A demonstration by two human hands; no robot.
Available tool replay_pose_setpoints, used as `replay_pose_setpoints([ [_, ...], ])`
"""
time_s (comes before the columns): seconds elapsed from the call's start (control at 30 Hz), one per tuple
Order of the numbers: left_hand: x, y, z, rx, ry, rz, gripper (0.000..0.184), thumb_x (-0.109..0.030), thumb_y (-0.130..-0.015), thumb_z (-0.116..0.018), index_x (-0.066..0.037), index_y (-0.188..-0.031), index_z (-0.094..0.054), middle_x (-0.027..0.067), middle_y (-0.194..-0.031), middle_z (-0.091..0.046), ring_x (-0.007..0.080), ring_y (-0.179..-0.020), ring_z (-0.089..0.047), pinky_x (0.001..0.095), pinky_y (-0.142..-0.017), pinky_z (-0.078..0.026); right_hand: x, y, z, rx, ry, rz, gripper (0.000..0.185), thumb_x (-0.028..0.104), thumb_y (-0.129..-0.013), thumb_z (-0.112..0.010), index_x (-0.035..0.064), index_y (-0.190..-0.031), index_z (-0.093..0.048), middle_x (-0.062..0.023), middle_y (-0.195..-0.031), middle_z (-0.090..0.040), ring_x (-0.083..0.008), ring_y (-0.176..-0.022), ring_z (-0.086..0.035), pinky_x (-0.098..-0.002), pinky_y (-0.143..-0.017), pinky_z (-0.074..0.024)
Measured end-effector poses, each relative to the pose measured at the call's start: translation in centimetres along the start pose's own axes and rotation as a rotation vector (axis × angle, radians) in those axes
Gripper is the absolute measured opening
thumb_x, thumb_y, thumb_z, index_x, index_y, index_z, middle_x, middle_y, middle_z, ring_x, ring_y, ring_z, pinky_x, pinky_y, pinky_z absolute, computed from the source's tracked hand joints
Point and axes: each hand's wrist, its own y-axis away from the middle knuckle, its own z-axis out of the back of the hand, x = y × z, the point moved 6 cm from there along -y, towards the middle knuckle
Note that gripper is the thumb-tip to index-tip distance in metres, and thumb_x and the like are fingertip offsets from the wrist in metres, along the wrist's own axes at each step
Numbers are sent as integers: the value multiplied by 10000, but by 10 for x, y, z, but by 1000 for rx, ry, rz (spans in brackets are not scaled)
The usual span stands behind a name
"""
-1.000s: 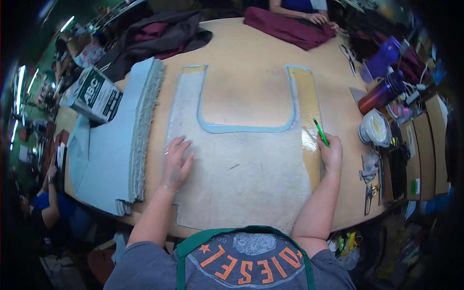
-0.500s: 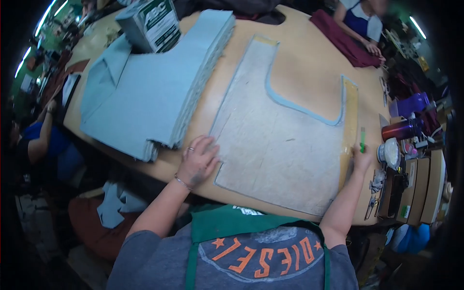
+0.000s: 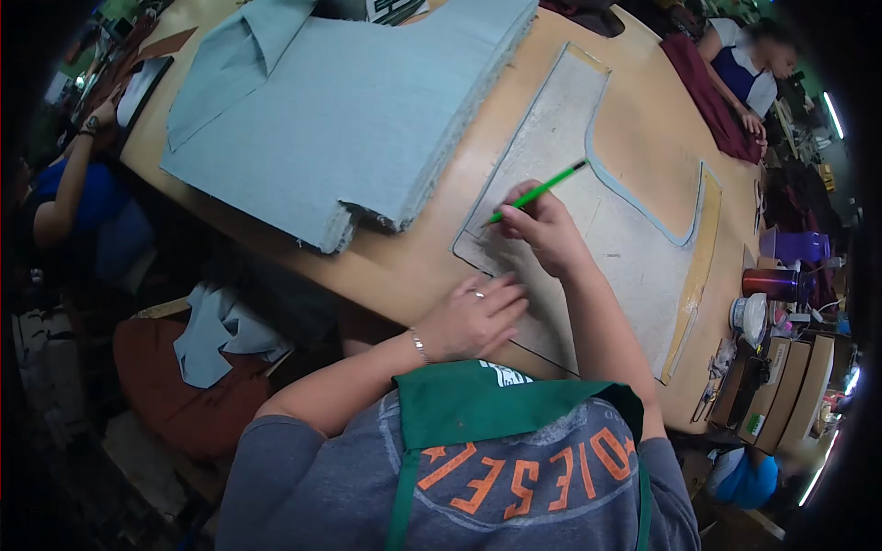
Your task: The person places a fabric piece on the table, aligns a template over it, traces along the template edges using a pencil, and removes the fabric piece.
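A green pencil is gripped in my right hand, its tip down near the left edge of a pale U-shaped pattern piece on the table. My left hand rests flat at the notched lower-left edge of that piece, fingers spread, holding nothing. Light blue tape lines the inner curve of the piece, and a yellow strip runs along its right side. Left of it lies a thick stack of light blue fabric with frayed edges.
A metal can stands behind the stack. At the right are a purple-red bottle, a white tub, scissors and cardboard boxes. Across the table a person handles maroon cloth; another person's arm is at the left.
The view has turned, shifting the table contents rightward. My right hand has moved with the pencil from the piece's right side to its left edge. My left hand lies lower, by the notch.
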Motion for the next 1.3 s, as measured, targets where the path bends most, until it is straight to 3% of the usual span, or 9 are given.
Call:
replay_pose_setpoints([
  [0.27, 7, -7, -26, 118, -38, 63, 632, -498, -809, -472, -53, -1253, -418, 127, -1299, -363, 297, -1261, -254, 502, -990, -235, -9, -14, -30, 23, 548, -63, 146, 105, -818, -612, 46, -905, -511, -11, -783, -553, -81, -747, -510, -232, -650, -425],
  [0.47, 18, -20, -19, 162, -8, 79, 616, -506, -797, -476, -54, -1215, -449, 137, -1227, -444, 314, -1177, -362, 473, -998, -219, -10, -13, -34, 52, 580, -93, 132, 101, -818, -609, 37, -886, -516, -5, -765, -552, -82, -712, -503, -247, -632, -427],
  [0.67, 32, -38, -28, 416, -36, 82, 676, -538, -767, -492, -55, -1236, -430, 145, -1247, -433, 305, -1206, -348, 486, -999, -213, 0, -21, -36, 102, 741, 62, 144, 125, -785, -619, 16, -848, -549, -136, -749, -600, -228, -691, -584, -333, -636, -462],
  [0.77, 30, -35, -22, 143, -109, 22, 731, -564, -762, -478, -64, -1286, -379, 115, -1326, -358, 277, -1259, -285, 531, -996, -195, 11, -34, -21, 45, 835, -66, 130, 101, -821, -597, 21, -873, -509, -45, -783, -578, -118, -749, -546, -272, -682, -447],
  [0.8, 30, -35, -26, 245, -82, 42, 756, -580, -766, -462, -86, -1324, -334, 63, -1383, -287, 246, -1296, -218, 562, -992, -175, 13, -41, -11, -4, 837, -40, 134, 104, -822, -595, 18, -886, -514, -55, -809, -585, -124, -772, -550, -276, -697, -448],
  [0.9, 30, -38, -23, 294, -57, 81, 746, -581, -766, -460, -106, -1328, -334, 31, -1393, -276, 221, -1304, -194, 556, -992, -177, 22, -66, 23, -127, 845, 41, 157, 112, -827, -589, 13, -933, -529, -81, -895, -600, -142, -845, -558, -290, -749, -446],
  [1.03, 30, -39, -17, 250, -24, 96, 738, -576, -759, -474, -124, -1327, -342, 14, -1405, -262, 210, -1320, -155, 536, -986, -188, 38, -105, 66, -193, 805, 40, 220, 137, -836, -586, 32, -1024, -539, -99, -1068, -585, -176, -1003, -525, -306, -862, -409],
  [1.2, 30, -36, -27, 155, -154, 70, 721, -630, -794, -339, -144, -1327, -359, -19, -1410, -274, 207, -1337, -128, 547, -1005, 31, 63, -164, 122, -228, 827, -10, 251, 186, -836, -599, 61, -1044, -535, -56, -1133, -553, -175, -1062, -480, -314, -875, -392],
  [1.3, 31, -37, -26, 153, -173, 72, 720, -629, -795, -342, -145, -1328, -358, -20, -1419, -259, 213, -1340, -126, 554, -1005, 23, 78, -196, 149, -249, 800, -111, 232, 212, -845, -587, 97, -1040, -536, -31, -1139, -548, -165, -1053, -480, -332, -850, -402],
])
